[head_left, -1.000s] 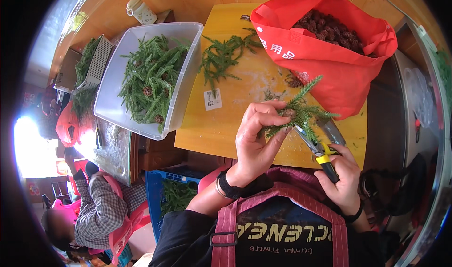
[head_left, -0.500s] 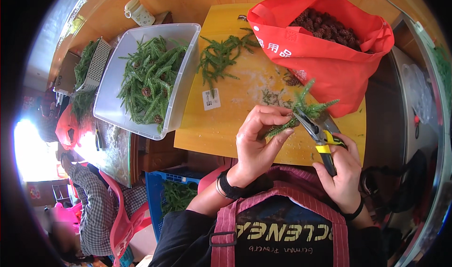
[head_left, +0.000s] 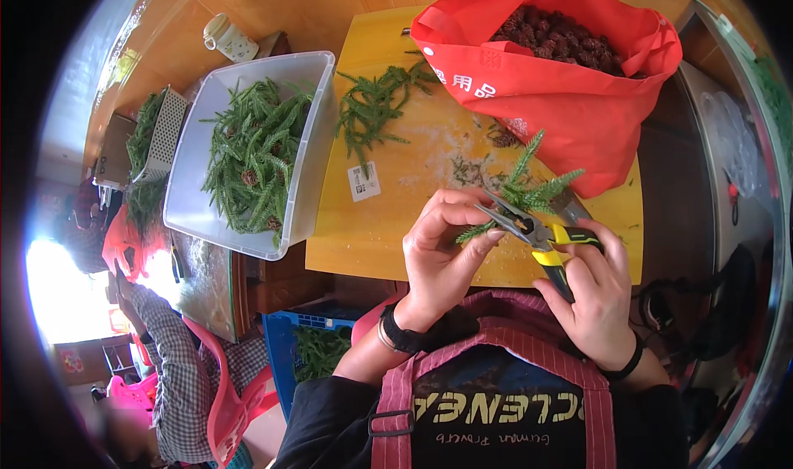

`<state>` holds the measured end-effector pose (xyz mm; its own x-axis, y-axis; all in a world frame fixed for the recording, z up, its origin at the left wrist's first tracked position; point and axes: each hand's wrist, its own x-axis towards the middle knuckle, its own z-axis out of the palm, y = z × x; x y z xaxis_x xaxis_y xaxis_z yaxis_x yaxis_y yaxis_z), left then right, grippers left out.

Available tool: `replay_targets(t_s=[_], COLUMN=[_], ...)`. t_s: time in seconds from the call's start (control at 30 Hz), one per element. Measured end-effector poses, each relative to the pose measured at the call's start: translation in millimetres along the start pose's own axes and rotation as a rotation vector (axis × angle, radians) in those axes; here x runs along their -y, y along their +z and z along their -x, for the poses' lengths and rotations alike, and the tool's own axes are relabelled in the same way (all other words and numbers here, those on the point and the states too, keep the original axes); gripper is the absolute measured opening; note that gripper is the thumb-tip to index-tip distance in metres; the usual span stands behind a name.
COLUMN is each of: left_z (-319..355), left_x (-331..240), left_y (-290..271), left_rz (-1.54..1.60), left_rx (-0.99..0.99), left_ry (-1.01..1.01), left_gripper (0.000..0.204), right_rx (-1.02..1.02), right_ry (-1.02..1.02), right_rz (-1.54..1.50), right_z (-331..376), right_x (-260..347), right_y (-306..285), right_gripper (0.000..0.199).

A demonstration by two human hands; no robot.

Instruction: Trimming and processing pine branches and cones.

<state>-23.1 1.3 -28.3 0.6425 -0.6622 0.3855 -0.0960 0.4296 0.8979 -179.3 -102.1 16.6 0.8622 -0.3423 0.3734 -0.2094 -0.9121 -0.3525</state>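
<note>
My left hand [head_left: 446,250] pinches a small green artificial pine sprig [head_left: 529,190] by its lower end; the branches fan out up and to the right. In my right hand [head_left: 596,304] are long-nose pliers [head_left: 538,236] with yellow and black handles. Their jaws stand spread apart beside the sprig's base, close to my left fingertips. Whether they touch the stem I cannot tell. A dark pine cone [head_left: 501,136] lies on the yellow board [head_left: 396,238] by the red bag [head_left: 570,122], which is full of pine cones [head_left: 562,41].
A clear plastic bin [head_left: 310,163] of green sprigs with pine cones stands left of the board. Loose sprigs [head_left: 372,109] and a white label [head_left: 364,181] lie on the board. A blue crate [head_left: 281,337] of greenery sits below. A person in a checked shirt [head_left: 186,386] sits at left.
The pliers' jaws and handles have spread wider, and the pliers have tilted further left. My left hand and the sprig have shifted slightly left. The whole view has moved a little.
</note>
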Motion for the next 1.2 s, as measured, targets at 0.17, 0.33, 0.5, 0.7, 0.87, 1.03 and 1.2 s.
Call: replay_targets(t_s=[0.17, 0.33, 0.5, 0.7, 0.87, 1.03, 1.2], left_z=[-1, 3, 3, 0, 0, 1, 0], left_x=[1, 6, 7, 3, 4, 4, 4], left_y=[1, -3, -4, -6, -9, -7, -5], left_rz=[0.053, 0.073, 0.011, 0.057, 0.031, 0.087, 0.095], left_rx=[-0.021, -0.067, -0.04, -0.059, -0.063, -0.063, -0.059], left_ry=[-0.021, -0.088, -0.09, -0.146, -0.172, -0.221, -0.22], left_gripper=[0.017, 0.017, 0.017, 0.016, 0.016, 0.016, 0.015], right_rx=[-0.03, 0.001, 0.091, 0.102, 0.158, 0.182, 0.131], right_ry=[0.0, -0.017, -0.018, -0.061, -0.015, 0.01, -0.024], right_rz=[0.039, 0.057, -0.082, -0.031, -0.032, -0.04, -0.022], right_z=[-2, -4, -12, -19, -18, -19, -24], right_x=[-2, -5, -2, -4, -4, -2, 1], right_y=[1, 0, -5, -5, -3, -2, -2], right_gripper=[0.029, 0.032, 0.031, 0.032, 0.032, 0.032, 0.033])
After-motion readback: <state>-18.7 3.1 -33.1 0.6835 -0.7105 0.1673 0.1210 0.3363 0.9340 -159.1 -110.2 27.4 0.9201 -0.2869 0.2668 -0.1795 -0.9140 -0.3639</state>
